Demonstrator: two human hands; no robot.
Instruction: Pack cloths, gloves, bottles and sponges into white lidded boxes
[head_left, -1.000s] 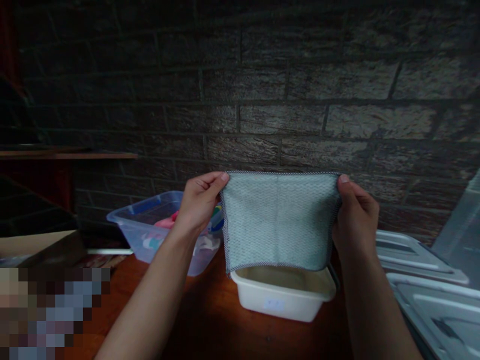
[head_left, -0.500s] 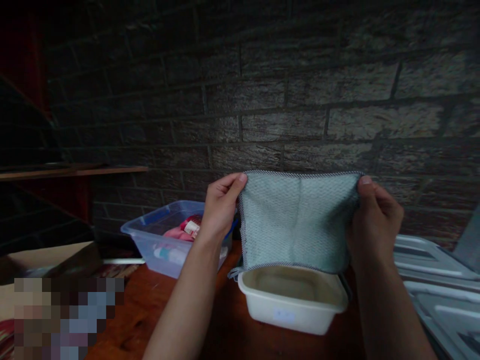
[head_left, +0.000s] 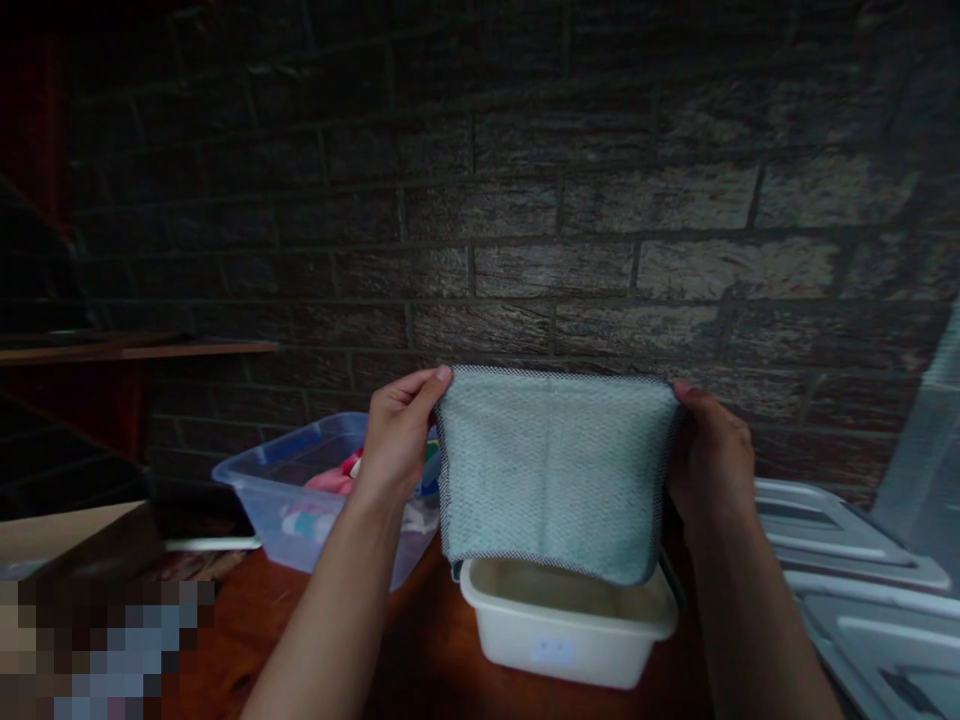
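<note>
At lower left, a clear bin (head_left: pixel 259 510) stands on the surface (head_left: pixel 420 640). Near the centre, the left hand (head_left: pixel 397 435) has its fingers closed on one upper corner of a pale green cloth (head_left: pixel 551 470), spread at lower centre, partly hiding a white basin (head_left: pixel 562 640). The right hand (head_left: pixel 712 465) pinches the other upper corner. Grey lids (head_left: pixel 832 530) lie lower right.
</note>
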